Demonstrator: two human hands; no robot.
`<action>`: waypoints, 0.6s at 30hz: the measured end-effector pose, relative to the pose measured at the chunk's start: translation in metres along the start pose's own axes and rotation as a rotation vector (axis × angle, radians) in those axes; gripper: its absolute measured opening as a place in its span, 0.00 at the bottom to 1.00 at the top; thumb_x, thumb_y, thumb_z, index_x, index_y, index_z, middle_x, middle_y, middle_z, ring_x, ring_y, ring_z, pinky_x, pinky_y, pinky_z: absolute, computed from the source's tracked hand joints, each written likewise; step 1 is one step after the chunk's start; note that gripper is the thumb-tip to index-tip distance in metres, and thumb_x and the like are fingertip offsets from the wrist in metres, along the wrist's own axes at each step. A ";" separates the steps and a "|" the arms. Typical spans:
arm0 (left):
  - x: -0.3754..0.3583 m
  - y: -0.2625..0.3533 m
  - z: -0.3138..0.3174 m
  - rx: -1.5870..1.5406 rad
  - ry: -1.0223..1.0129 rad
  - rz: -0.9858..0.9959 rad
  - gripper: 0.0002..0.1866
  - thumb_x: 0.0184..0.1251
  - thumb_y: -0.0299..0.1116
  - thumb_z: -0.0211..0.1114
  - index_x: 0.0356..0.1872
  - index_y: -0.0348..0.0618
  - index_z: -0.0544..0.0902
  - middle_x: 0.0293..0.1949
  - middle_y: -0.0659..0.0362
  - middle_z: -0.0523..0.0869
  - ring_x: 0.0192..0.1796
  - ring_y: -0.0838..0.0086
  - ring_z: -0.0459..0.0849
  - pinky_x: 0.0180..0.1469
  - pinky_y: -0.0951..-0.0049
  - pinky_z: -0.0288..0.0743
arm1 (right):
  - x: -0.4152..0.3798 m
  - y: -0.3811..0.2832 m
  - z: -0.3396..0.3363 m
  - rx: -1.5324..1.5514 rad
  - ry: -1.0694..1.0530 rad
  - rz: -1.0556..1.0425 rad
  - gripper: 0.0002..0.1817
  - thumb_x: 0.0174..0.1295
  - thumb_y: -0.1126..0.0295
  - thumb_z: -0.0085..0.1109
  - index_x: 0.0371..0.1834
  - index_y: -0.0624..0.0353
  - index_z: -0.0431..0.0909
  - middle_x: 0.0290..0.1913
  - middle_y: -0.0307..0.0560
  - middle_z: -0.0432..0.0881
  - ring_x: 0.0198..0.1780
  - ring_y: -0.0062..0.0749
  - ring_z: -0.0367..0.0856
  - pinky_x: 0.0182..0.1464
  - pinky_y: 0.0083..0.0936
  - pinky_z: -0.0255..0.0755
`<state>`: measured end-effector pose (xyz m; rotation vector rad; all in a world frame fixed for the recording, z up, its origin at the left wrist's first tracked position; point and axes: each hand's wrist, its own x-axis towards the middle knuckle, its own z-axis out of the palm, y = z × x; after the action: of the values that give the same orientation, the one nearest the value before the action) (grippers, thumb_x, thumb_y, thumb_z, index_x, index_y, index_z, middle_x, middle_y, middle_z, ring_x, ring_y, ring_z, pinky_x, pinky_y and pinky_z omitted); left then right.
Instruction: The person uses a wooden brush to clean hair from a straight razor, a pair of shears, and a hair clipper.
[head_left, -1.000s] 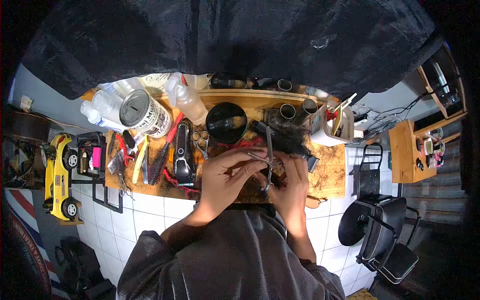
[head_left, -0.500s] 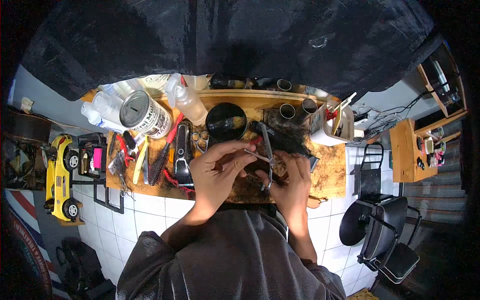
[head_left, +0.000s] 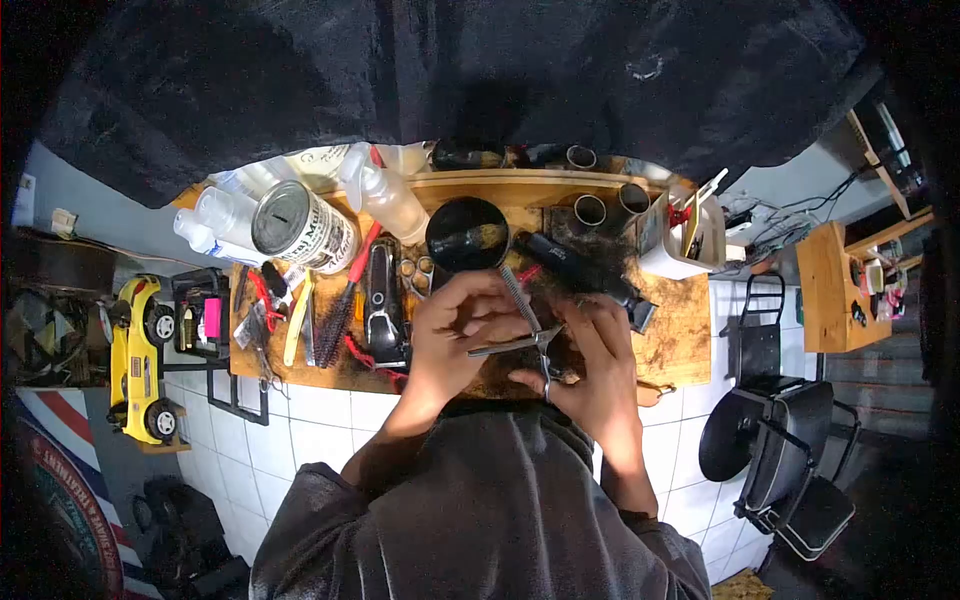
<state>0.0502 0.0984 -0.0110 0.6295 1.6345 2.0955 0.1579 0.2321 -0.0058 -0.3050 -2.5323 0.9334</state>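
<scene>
Open thinning scissors point(head_left: 520, 300), one blade toothed and the other pointing left, are between my hands above the wooden counter point(head_left: 685, 340). My right hand point(head_left: 602, 365) holds them by the handles, with the thumb at the lower ring. My left hand point(head_left: 458, 325) is just left of the blades, its fingers curled beside them; whether it touches them is unclear. Behind the hands lie a black hair clipper point(head_left: 575, 268) and a round black bowl point(head_left: 466, 225) with a brush in it.
Left on the counter are a black clipper point(head_left: 382, 300), a round brush point(head_left: 335, 325), a yellow-handled tool point(head_left: 298, 320), a labelled can point(head_left: 300, 228) and a spray bottle point(head_left: 390, 200). A white container point(head_left: 682, 240) stands right. A black chair point(head_left: 790, 430) is beyond.
The scissors have opened wider, and one blade now points left. My left fingers have drawn back from the blade they pinched. The whole view has shifted slightly.
</scene>
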 end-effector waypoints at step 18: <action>0.002 -0.001 -0.010 0.088 0.005 -0.054 0.11 0.68 0.26 0.60 0.48 0.31 0.77 0.41 0.50 0.85 0.40 0.71 0.86 0.41 0.73 0.83 | -0.002 0.003 0.001 0.043 -0.029 -0.011 0.38 0.38 0.62 0.77 0.56 0.62 0.74 0.45 0.56 0.75 0.55 0.55 0.69 0.55 0.43 0.70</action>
<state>0.0431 0.0920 -0.0143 0.6013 1.7347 1.9987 0.1592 0.2332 -0.0093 -0.2667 -2.5338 0.9929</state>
